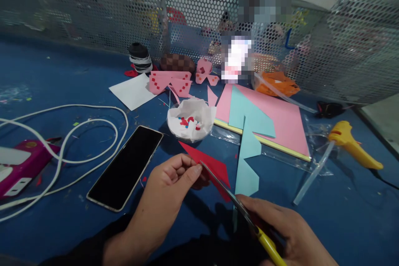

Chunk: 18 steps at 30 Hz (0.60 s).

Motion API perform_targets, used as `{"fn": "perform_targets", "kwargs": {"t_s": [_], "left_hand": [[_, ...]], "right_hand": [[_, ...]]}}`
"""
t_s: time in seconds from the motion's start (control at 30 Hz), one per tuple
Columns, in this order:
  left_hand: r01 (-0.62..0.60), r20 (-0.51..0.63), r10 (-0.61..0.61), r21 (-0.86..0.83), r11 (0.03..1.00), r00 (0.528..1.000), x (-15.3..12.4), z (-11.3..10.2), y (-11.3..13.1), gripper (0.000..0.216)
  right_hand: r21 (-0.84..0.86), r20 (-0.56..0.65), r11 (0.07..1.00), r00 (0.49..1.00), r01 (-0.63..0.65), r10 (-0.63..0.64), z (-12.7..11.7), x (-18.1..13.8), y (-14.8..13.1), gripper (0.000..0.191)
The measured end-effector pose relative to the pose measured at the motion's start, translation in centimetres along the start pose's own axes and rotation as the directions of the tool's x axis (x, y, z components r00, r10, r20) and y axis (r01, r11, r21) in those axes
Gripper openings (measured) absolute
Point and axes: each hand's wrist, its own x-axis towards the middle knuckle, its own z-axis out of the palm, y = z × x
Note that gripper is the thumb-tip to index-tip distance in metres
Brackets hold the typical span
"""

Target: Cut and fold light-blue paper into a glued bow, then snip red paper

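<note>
My left hand (174,187) pinches the edge of a folded piece of red paper (215,168) between thumb and fingers. My right hand (280,224) grips yellow-handled scissors (237,203), whose blades lie along the red paper with their tips close to my left thumb. Just beyond the red paper is a small bowl (190,133) lined with white paper, holding red and blue paper scraps. A light blue paper cutout (247,174) with notched edges lies to the right, partly behind the scissors and right hand.
A black-screened phone (126,168) and white cable (116,133) lie left, near a purple device (25,166). Pink and yellow paper sheets (285,112) and a yellow glue gun (352,143) are right. Pink cutouts (171,82) and a thread spool (139,58) stand before a perforated metal panel (199,4).
</note>
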Motion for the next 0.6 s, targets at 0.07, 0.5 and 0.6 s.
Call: {"fn": "perform_targets", "kwargs": {"t_s": [0.07,0.5,0.6], "left_hand": [[0.002,-0.006,-0.002,0.000,1.000,1.000,-0.02,0.02,0.04,0.019],[-0.009,-0.004,0.009,-0.037,0.999,1.000,0.06,0.12,-0.07,0.018],[-0.019,-0.005,0.019,-0.029,0.999,1.000,0.02,0.10,-0.03,0.019]], "right_hand": [[-0.007,-0.003,1.000,1.000,0.012,-0.012,0.07,0.00,0.10,0.081],[-0.056,0.025,0.994,0.995,0.096,-0.095,0.46,0.06,0.77,0.076],[-0.076,0.027,0.992,0.995,0.102,-0.100,0.53,-0.03,0.77,0.075]]}}
